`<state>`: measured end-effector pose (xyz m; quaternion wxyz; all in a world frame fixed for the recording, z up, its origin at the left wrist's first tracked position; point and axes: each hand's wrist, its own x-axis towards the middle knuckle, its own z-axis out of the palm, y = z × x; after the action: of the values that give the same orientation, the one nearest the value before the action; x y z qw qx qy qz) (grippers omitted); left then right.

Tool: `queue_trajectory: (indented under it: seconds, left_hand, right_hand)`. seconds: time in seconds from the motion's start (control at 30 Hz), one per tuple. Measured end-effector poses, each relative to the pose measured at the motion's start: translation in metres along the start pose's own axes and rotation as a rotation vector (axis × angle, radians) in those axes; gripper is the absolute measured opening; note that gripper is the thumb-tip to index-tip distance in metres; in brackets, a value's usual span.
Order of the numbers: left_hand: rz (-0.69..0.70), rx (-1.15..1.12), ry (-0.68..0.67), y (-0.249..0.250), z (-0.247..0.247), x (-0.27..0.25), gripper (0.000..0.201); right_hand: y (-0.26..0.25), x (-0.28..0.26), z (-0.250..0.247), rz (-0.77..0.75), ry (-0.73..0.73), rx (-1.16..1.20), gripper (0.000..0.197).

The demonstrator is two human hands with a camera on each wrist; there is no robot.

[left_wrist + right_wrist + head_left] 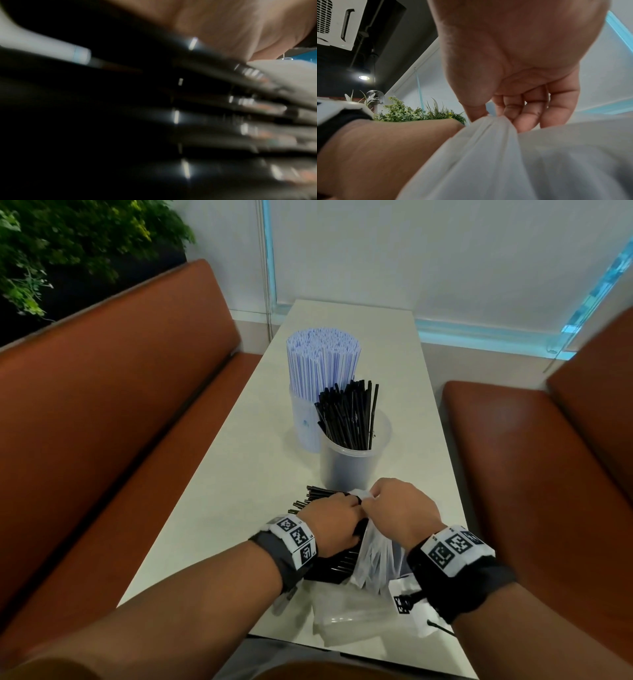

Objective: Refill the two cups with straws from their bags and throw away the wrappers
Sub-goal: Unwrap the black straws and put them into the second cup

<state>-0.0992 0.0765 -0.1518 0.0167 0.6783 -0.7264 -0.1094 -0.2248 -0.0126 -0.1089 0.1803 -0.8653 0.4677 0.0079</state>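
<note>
Two clear cups stand mid-table: the far cup [303, 422] is packed with white-and-blue straws [323, 364], the near cup [352, 467] is partly filled with black straws [349, 416]. At the near end my left hand [337, 523] grips a bundle of black straws [315, 496] lying on the table; the same black straws [223, 115] fill the dark left wrist view. My right hand [397, 508] pinches the clear plastic bag [375, 556] by its bunched top. In the right wrist view the thumb and fingers [522, 112] squeeze the gathered plastic bag [496, 135].
A second empty clear wrapper [352, 621] lies flat at the table's [239, 474] near edge. Brown padded benches [120, 422] run along both sides. A wall and blue-lit window frame close the far end. Green plants [68, 244] stand behind the left bench.
</note>
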Motion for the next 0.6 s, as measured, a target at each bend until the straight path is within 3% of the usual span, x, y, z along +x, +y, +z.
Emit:
queue_trajectory:
  seconds: [0.2,0.53,0.6]
  left_hand:
    - [-0.052,0.088,0.067,-0.016,-0.013,-0.012,0.038]
    - [-0.217,0.209,0.055,-0.098,-0.040,-0.072,0.020]
    - [-0.269,0.158,0.092,-0.106,-0.043,-0.079,0.018]
  right_hand:
    - [0.005,0.002,-0.001,0.005,0.060,0.068,0.021]
    - [0.011,0.007,0.008,-0.019,0.035,0.147,0.023]
    - [0.007,0.005,0.007,-0.073,0.142,0.267,0.030]
